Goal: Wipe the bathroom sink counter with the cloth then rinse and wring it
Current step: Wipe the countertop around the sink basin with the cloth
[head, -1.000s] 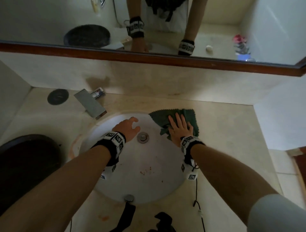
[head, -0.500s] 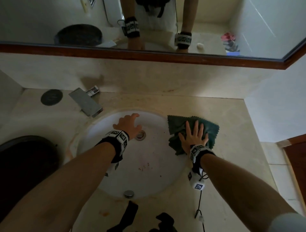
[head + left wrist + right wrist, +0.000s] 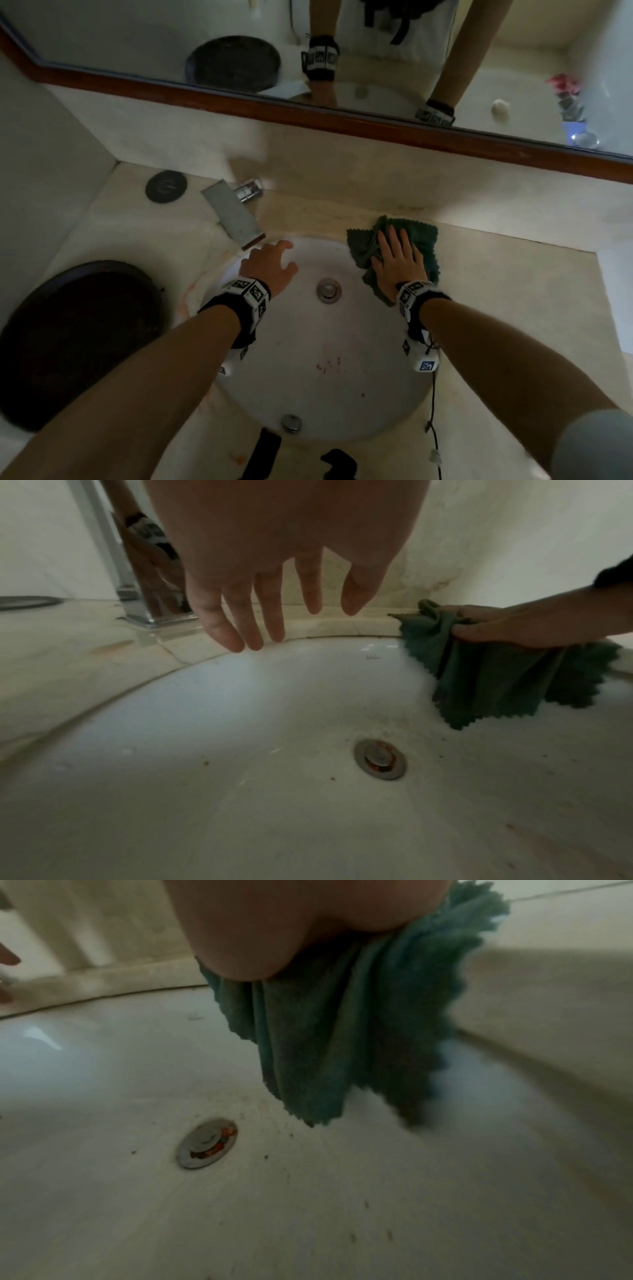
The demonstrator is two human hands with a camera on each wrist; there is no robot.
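Observation:
A dark green cloth (image 3: 424,236) lies on the far right rim of the white sink (image 3: 325,359), partly on the beige counter (image 3: 496,291). Its lower edge hangs into the basin (image 3: 342,1031). My right hand (image 3: 397,260) presses flat on the cloth with straight fingers. In the left wrist view the cloth (image 3: 496,680) bunches under that hand. My left hand (image 3: 270,263) hovers over the far left of the basin with relaxed fingers (image 3: 236,631), holding nothing, close to the faucet spout (image 3: 233,214).
The drain (image 3: 329,290) sits mid-basin with dark specks around it. A dark round tray (image 3: 78,339) and a black disc (image 3: 166,187) are on the left counter. A wood-framed mirror (image 3: 376,51) runs along the back wall. A cable (image 3: 433,411) hangs from my right wrist.
My right hand slid the cloth out to the right along the rim, then back toward the far edge of the basin. The left hand drifted slightly toward the faucet.

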